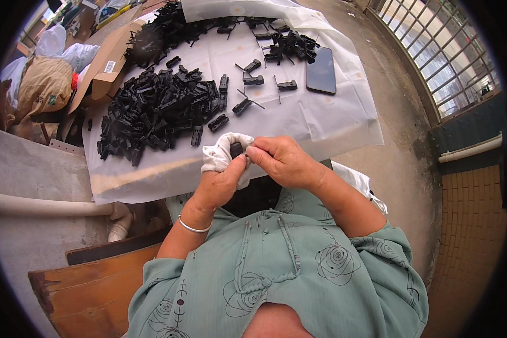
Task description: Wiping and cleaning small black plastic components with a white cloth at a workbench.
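At the table's near edge my left hand is closed round a white cloth with a small black plastic part lying in its folds. My right hand meets it there, thumb and forefinger pinched together at the part's right side. What sits between those fingertips is too small to make out. Just beyond my hands lie single black parts, one upright on the sheet and another tilted beside it. A large heap of the same black parts spreads to the left.
Several black parts with thin rods lie right of the heap, and a bunch of them sits near a dark phone. White plastic sheeting covers the table. A cardboard box and bags stand left; a barred window is right.
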`<state>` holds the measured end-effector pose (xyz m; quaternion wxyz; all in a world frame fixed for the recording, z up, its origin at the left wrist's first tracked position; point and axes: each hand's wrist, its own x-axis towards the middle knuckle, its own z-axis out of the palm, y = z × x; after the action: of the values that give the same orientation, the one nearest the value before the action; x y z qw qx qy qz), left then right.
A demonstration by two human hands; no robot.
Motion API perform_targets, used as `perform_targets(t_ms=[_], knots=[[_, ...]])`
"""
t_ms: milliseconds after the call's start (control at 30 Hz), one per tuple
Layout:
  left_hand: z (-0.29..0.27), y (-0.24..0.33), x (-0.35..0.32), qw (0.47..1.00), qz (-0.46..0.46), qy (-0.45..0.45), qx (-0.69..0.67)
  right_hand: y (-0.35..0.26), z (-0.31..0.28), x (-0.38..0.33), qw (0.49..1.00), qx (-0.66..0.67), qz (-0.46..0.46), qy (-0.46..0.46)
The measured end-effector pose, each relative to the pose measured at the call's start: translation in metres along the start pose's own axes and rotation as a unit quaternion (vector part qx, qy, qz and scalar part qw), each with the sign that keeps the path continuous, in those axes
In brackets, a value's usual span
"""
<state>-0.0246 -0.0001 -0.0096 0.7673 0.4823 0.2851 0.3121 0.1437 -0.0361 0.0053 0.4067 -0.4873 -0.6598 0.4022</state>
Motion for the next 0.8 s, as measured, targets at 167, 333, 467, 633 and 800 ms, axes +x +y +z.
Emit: perform_targets(t_ms=[167,333,467,633,800], knots=[[0.003,-0.002,0.004,0.957,0.139,0.013,0.256,0.006,0.003,0.006,0.999,-0.009,0.045,-0.015],[0.009,0.008,0.001,0.979,0.067,0.013,0.19,0.019,0.011,0.003,0.995,0.091,0.023,0.018],[0.007,-0.003,0.009,0.89,0.23,0.044,0.392,0.016,0.017,0.005,0.997,-0.021,-0.022,0.074],[0.003,-0.005,0.009,0.89,0.193,0.06,0.408,0.028,0.032,0.009,0.991,-0.047,-0.045,0.118],[-0.021,0.019,0.027,0.843,0.276,0.071,0.456,0.033,0.015,0.03,0.997,0.036,-0.023,0.057]])
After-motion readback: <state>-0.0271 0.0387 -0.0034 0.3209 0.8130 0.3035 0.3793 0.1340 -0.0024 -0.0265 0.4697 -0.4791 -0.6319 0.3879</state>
